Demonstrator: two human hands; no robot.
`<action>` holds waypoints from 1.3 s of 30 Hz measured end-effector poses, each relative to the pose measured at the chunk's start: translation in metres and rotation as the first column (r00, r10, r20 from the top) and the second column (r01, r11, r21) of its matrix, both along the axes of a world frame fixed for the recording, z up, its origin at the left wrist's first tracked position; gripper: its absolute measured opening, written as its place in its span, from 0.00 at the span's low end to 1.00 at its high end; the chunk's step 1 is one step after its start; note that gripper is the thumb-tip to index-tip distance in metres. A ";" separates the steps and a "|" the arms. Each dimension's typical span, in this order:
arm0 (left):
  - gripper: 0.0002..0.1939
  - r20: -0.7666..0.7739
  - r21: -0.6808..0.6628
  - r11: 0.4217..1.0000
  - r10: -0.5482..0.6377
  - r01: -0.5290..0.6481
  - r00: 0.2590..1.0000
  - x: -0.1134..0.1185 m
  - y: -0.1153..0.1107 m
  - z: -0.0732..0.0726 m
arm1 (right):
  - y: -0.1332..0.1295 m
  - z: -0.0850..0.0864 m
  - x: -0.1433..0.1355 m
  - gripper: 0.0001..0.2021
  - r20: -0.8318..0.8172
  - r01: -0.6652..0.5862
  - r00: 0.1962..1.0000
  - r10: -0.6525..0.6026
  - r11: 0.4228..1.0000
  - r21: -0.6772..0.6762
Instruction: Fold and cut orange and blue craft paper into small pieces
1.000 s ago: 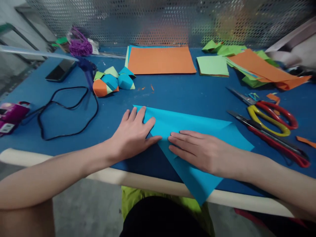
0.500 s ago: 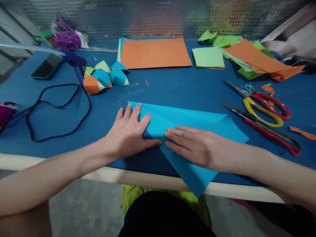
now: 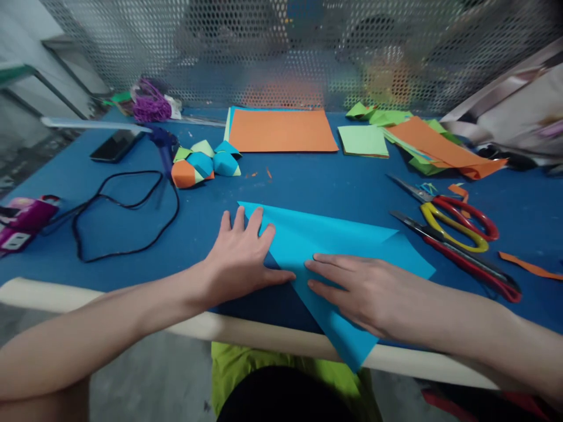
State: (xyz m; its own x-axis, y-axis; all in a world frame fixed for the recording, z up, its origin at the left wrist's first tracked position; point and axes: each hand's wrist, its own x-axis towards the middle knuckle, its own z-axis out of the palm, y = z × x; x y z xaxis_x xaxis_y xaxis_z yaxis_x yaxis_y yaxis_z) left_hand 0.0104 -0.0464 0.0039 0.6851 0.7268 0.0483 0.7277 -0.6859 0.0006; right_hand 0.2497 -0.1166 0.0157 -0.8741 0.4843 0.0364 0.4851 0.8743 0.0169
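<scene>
Blue paper [image 3: 325, 234]: lies slanted on the table [image 3: 308, 181], mid-view under the hands, its lower tip reaching over the pale table edge [image 3: 264, 334] near six o'clock.
Left hand [image 3: 241, 255]: at the paper's nine o'clock, fingers spread wide, some tips and the thumb on the paper's left side, grasping nothing.
Right hand [image 3: 365, 290]: at four o'clock from the paper's middle, fingers nearly straight and slightly parted, laid on the sheet, grasping nothing.
Scissors [image 3: 455, 220]: between two and three o'clock, just beyond the knife [image 3: 466, 264].
Orange sheet [image 3: 284, 130]: between eleven and twelve.
Green squares [image 3: 363, 140]: one o'clock.
Folded paper piece [image 3: 202, 164]: ten o'clock.
</scene>
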 end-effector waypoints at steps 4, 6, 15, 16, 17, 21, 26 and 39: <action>0.34 0.014 0.145 0.980 -0.139 0.135 0.990 -0.001 -0.009 0.000 | 0.003 0.001 -0.002 0.17 -0.044 0.002 0.999 -0.002 1.000 -0.002; 0.26 0.018 0.142 0.969 -0.206 0.202 0.978 0.000 -0.013 0.000 | 0.004 0.002 -0.003 0.17 -0.061 0.003 0.998 -0.002 1.000 0.002; 0.26 0.057 0.146 0.958 -0.257 0.247 0.965 0.004 -0.012 -0.017 | 0.015 0.011 -0.016 0.15 -0.299 0.196 0.931 -0.208 0.978 -0.070; 0.26 0.059 0.157 0.957 -0.255 0.243 0.965 0.004 -0.012 -0.019 | 0.019 0.012 -0.020 0.16 -0.380 0.250 0.886 -0.265 0.964 -0.091; 0.26 0.068 0.168 0.958 -0.248 0.234 0.966 0.003 -0.012 -0.021 | 0.024 0.013 -0.026 0.17 -0.444 0.289 0.837 -0.320 0.947 -0.138; 0.33 0.136 0.184 0.958 -0.247 0.220 0.959 0.002 -0.013 -0.029 | 0.047 0.006 -0.051 0.27 -0.438 0.217 0.776 -0.455 0.843 -0.492; 0.37 0.107 0.229 0.945 -0.264 0.234 0.959 0.002 -0.014 -0.035 | 0.067 -0.024 -0.062 0.37 -0.327 0.140 0.857 -0.398 0.790 -0.596; 0.24 0.128 0.215 0.947 -0.270 0.239 0.954 0.001 -0.013 -0.027 | 0.062 -0.055 0.039 0.41 -0.071 0.477 0.865 -0.497 0.858 -0.188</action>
